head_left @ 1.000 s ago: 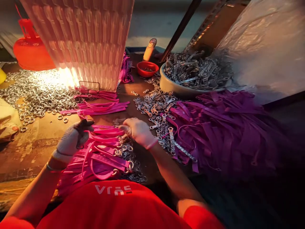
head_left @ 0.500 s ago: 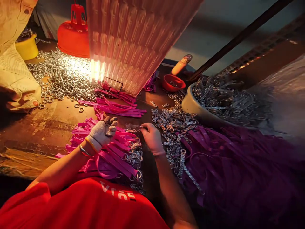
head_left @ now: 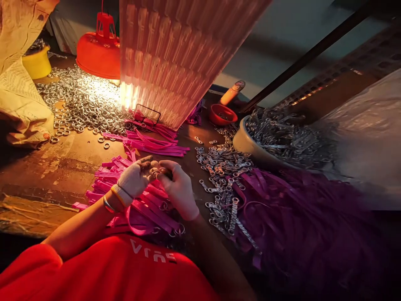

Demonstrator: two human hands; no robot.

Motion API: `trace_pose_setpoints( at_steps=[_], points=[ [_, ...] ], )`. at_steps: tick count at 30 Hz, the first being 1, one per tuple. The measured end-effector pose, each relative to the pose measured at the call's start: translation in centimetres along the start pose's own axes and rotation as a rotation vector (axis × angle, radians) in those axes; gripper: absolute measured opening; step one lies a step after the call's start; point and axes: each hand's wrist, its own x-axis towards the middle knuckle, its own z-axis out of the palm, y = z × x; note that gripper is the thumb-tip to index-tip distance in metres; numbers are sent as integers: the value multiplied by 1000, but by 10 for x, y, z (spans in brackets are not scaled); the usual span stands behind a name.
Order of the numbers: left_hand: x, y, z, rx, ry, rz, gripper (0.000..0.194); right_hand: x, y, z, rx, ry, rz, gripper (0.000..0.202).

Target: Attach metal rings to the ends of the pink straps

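My left hand (head_left: 134, 180), in a white knit glove with soiled fingertips, is closed over a bundle of magenta straps (head_left: 150, 205) on the table. My right hand (head_left: 179, 190), also in a pale glove, is closed, its thumb and fingers meeting the left fingertips. A small metallic piece seems to be pinched where they meet, but the fingers mostly hide it. Metal rings (head_left: 180, 229) hang on the near ends of some straps. Small metal links (head_left: 219, 165) lie scattered to the right of my right hand.
A red lamp (head_left: 98, 54) hangs over a heap of rings (head_left: 81, 98), beside a ribbed translucent panel (head_left: 175, 50). At right are a pale basin (head_left: 239, 140) of metal pieces and a purple strap pile (head_left: 297, 221). A red bowl (head_left: 219, 121) stands behind the links.
My right hand has moved left and up from beside the strap ends to meet my left hand. My left hand stays in nearly the same place. The view has shifted slightly.
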Motion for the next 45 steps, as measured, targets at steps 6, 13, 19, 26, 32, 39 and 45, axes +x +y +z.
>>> trace_pose_setpoints(
  at_steps=[6,13,19,26,32,39,45],
  points=[
    [-24,2,11,-492,-85,-152,54,-3,-7,0,254,205,244,31],
    [-32,5,11,-370,-54,-16,56,-5,-10,0,384,222,314,34],
    [-35,-12,22,-400,4,37,60,-8,-5,7,324,229,301,33],
    [-32,1,10,-37,-64,132,69,-16,-5,-8,-349,28,-124,40],
    [-31,17,-7,296,-263,84,64,-5,-12,-19,-798,-394,-390,28],
    [-34,15,0,229,-280,-11,46,0,-11,-15,-896,-257,-348,23],
    [-29,22,3,201,-279,-193,39,2,-2,-26,-832,-210,-536,31]
  ],
)
